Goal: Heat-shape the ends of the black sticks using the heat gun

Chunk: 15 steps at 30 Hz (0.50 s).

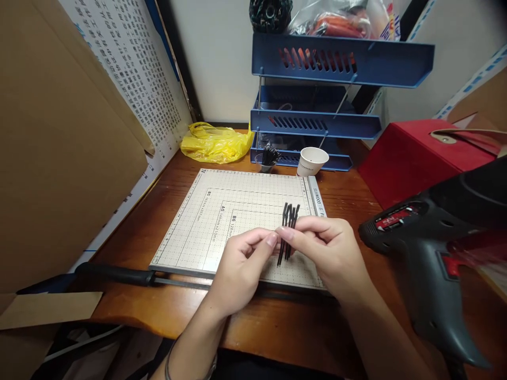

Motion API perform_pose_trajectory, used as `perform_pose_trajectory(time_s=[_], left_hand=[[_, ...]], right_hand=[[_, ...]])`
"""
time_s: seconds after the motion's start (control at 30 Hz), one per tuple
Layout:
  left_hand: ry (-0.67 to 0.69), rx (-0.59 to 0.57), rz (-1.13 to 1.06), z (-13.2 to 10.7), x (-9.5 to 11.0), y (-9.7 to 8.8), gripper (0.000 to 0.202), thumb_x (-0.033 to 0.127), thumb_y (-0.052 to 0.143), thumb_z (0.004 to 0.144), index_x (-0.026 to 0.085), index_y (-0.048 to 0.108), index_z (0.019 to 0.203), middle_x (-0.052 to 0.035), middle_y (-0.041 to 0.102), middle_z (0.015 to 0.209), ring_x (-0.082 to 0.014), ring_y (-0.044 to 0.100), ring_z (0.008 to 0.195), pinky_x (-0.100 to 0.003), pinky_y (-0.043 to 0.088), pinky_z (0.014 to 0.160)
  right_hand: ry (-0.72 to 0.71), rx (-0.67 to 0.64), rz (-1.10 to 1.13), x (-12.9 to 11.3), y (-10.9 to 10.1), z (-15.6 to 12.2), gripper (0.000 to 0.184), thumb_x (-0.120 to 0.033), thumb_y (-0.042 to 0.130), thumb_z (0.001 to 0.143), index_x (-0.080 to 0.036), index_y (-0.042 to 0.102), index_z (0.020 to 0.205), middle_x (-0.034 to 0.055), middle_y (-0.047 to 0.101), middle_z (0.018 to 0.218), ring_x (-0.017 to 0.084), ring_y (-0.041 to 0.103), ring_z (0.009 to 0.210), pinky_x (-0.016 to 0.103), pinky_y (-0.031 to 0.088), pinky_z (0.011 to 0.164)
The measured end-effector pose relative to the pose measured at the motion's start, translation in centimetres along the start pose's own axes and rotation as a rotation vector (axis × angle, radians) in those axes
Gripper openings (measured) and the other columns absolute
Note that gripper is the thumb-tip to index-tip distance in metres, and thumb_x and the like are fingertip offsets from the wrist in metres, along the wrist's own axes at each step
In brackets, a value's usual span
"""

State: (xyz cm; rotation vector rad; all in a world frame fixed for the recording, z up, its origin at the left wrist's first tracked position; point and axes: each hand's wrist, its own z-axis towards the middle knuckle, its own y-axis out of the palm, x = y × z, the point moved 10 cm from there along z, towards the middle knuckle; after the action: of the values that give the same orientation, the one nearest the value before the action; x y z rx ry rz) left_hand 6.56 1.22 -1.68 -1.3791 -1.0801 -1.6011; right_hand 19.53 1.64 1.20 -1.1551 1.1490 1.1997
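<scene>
My right hand (330, 248) pinches a small bundle of short black wires (291, 211) between thumb and fingers. The pieces stand nearly upright, fanned slightly at the top, their lower ends showing below my thumb. My left hand (247, 264) is closed, its thumb and index fingertips meeting at the bundle's left edge; what lies between those tips is mostly hidden. Both hands are above the pale gridded board of a paper cutter (186, 227). The cutter's black handle (114, 273) extends to the left.
Behind the cutter stand a clear cup of black wires (269, 158) and a white paper cup (312, 161). A yellow plastic bag (216, 143) lies beside a blue tiered tray rack (336, 60). To the right are a red box (400, 153) and a dark heat gun (431, 264); cardboard (63, 137) rises at left.
</scene>
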Motion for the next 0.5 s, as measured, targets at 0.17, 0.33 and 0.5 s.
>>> perform_pose_trajectory(time_s=[0.17, 0.33, 0.5], left_hand=[[0.053, -0.076, -0.151, -0.4, 0.3, 0.4, 0.028, 0.038, 0.06, 0.105, 0.02, 0.081, 0.102, -0.0017, 0.073, 0.082, -0.0132, 0.062, 0.076, -0.023, 0.049, 0.077], [0.035, -0.127, -0.128, -0.3, 0.5, 1.2, 0.015, 0.024, 0.08, 0.091, 0.023, 0.084, 0.106, -0.0032, 0.081, 0.096, -0.0156, 0.072, 0.086, -0.022, 0.053, 0.081], [0.04, -0.11, -0.154, -0.3, 0.6, 1.1, 0.012, 0.027, 0.078, 0.094, 0.027, 0.086, 0.103, -0.0017, 0.083, 0.091, -0.012, 0.073, 0.08, -0.018, 0.055, 0.079]], right_hand=[[-0.011, -0.117, -0.006, -0.3, 1.2, -0.4, 0.037, -0.03, 0.085, 0.075, -0.015, 0.06, 0.052, -0.0056, 0.026, 0.049, 0.006, 0.023, 0.049, 0.024, 0.015, 0.046], [-0.01, -0.17, -0.021, 0.0, 1.6, -0.4, 0.04, -0.034, 0.082, 0.08, -0.015, 0.058, 0.054, -0.0043, 0.031, 0.053, 0.007, 0.028, 0.054, 0.026, 0.02, 0.049], [0.038, -0.226, -0.024, 0.8, 1.9, -0.6, 0.038, -0.044, 0.078, 0.083, -0.015, 0.067, 0.061, -0.0012, 0.043, 0.056, 0.01, 0.036, 0.058, 0.028, 0.025, 0.053]])
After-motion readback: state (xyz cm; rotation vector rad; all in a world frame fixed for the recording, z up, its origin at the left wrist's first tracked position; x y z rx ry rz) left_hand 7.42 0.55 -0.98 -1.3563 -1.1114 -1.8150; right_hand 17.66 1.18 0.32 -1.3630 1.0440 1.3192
